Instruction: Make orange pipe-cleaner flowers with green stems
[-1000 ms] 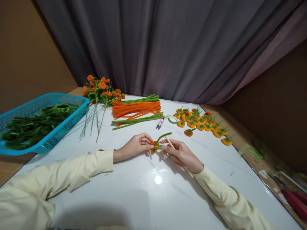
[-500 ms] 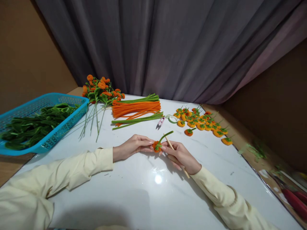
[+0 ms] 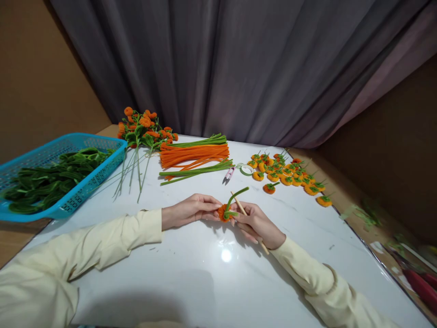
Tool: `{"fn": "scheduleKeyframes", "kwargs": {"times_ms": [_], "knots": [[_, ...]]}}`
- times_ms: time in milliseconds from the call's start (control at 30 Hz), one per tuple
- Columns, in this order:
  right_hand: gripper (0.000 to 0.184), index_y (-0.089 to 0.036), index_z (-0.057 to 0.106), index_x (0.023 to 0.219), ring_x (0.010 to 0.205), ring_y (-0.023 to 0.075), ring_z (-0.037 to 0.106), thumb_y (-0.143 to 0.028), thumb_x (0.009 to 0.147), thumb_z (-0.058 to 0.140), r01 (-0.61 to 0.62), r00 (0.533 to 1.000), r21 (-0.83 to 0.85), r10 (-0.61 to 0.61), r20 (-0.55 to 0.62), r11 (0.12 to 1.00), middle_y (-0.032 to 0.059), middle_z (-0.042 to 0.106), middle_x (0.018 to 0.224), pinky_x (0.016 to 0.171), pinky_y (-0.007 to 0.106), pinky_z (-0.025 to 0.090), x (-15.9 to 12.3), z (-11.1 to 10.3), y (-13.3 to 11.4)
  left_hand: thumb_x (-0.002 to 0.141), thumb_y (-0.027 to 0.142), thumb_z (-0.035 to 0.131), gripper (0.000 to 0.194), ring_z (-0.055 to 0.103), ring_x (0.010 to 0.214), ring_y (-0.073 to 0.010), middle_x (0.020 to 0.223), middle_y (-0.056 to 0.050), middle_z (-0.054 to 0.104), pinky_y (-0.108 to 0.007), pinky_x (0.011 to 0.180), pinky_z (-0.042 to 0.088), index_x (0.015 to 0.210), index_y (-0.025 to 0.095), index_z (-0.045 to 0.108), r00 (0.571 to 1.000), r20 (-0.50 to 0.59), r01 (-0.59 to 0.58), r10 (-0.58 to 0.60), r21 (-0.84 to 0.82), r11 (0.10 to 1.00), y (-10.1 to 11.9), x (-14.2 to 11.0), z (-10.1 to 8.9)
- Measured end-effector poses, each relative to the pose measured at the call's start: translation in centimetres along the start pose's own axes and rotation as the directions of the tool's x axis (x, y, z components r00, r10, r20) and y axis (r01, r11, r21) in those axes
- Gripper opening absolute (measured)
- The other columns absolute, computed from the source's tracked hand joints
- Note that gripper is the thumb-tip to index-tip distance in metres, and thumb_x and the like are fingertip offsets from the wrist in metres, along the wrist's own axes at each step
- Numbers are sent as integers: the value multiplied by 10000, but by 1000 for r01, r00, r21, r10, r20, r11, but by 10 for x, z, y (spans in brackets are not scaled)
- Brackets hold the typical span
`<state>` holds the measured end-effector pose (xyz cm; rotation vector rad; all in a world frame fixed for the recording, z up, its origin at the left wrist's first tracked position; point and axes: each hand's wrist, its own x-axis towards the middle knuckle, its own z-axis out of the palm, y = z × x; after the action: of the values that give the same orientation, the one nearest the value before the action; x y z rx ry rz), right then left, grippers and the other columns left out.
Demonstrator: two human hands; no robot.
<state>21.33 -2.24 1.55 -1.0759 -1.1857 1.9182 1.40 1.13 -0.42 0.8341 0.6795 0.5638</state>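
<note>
Between my two hands, above the white table, is an orange pipe-cleaner flower (image 3: 223, 212) with green pipe-cleaner ends on its upper face, one long end rising to the right. My left hand (image 3: 195, 209) pinches the flower's left edge, fingers closed. At its right edge, my right hand (image 3: 256, 223) is closed too, with thumb and forefinger at a short green end. A thin wooden stick (image 3: 240, 203) lies slantwise through the right hand, its tip above the fingers and its other end below the palm.
Bundled orange pipe cleaners (image 3: 194, 156) and green pipe cleaners (image 3: 196, 172) lie beyond my hands, near pink snips (image 3: 228, 175) and a tape roll (image 3: 246, 170). Several finished flower heads (image 3: 287, 181) spread rightward. Leaves fill a blue basket (image 3: 118, 157) at left, beside stemmed orange flowers (image 3: 145, 122).
The flower has turned a little in my fingers, and its short green end now points right toward my right thumb instead of curling over the middle. Both hands keep their hold.
</note>
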Motion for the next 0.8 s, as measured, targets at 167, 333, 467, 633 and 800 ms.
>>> {"fn": "scheduleKeyframes", "kwargs": {"times_ms": [167,333,467,633,800], "knots": [[307,-141,536,787,214,-13,237,-344,664,731,-39,997,9,38,61,999,-82,544,503,207,135,221,-1,2,2,659,254,772,263,567,570,-53,754,-20,629,-146,544,474,834,106,643,998,41,52,-52,2,999,-5,-2,4],[302,-144,534,796,212,-17,237,-329,656,729,-38,996,28,35,84,999,-77,557,530,209,134,235,0,2,4,702,341,732,277,475,454,-23,702,-8,598,-148,453,398,784,98,627,997,76,13,-23,129,992,-5,-7,10],[300,-144,532,802,214,-14,242,-324,651,719,-31,996,12,30,81,999,-75,553,535,208,137,222,-1,1,4,712,373,717,295,490,447,-29,728,-15,610,-162,451,394,765,100,619,994,110,-1,-20,185,983,-1,-10,13],[316,-157,538,813,235,8,284,-412,693,682,53,996,-153,-64,-68,987,-59,547,547,219,159,230,-3,3,4,714,356,721,277,517,471,-40,710,-5,600,-160,465,425,776,110,612,990,139,-2,-16,125,992,1,-9,13],[279,-174,547,761,305,29,320,-428,739,663,232,907,-493,-369,-201,839,-24,558,601,276,195,213,-10,-1,3,731,310,714,233,523,524,-44,750,-7,573,-154,484,463,804,104,631,993,112,-41,36,42,998,0,-8,9]]}}
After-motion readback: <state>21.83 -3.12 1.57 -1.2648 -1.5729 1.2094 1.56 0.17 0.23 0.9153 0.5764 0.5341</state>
